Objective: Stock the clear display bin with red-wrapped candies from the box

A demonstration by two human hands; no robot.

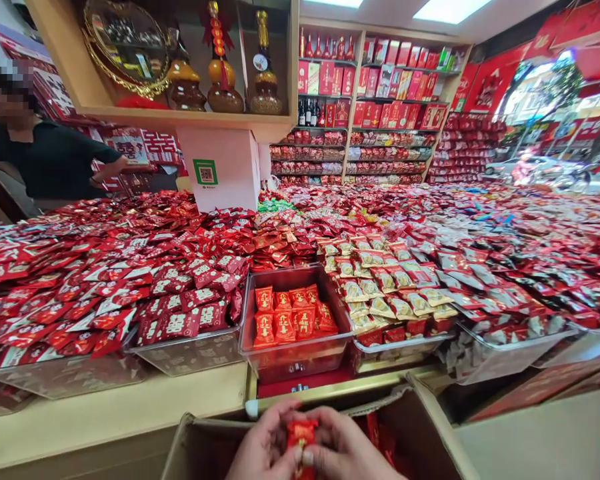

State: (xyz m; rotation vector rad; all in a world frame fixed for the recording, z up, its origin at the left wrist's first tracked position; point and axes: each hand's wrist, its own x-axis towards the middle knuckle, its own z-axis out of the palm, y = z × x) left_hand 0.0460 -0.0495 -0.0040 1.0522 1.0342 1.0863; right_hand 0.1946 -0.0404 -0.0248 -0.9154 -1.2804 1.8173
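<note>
Between the fingers of my left hand and my right hand is a small red wrapped candy with gold marks. Both hands are closed on it, thumbs meeting at its lower front. They are over an open cardboard box, in which more red packets lie partly in shadow. Just beyond stands a clear plastic bin holding upright rows of similar bright red packets with gold lettering. The lower part of the candy is partly hidden by my thumbs.
Neighbouring bins hold dark red packets on the left and cream-and-red packets on the right. A white pillar with a QR code rises behind. Someone in a dark shirt stands at far left. Shelves line the back.
</note>
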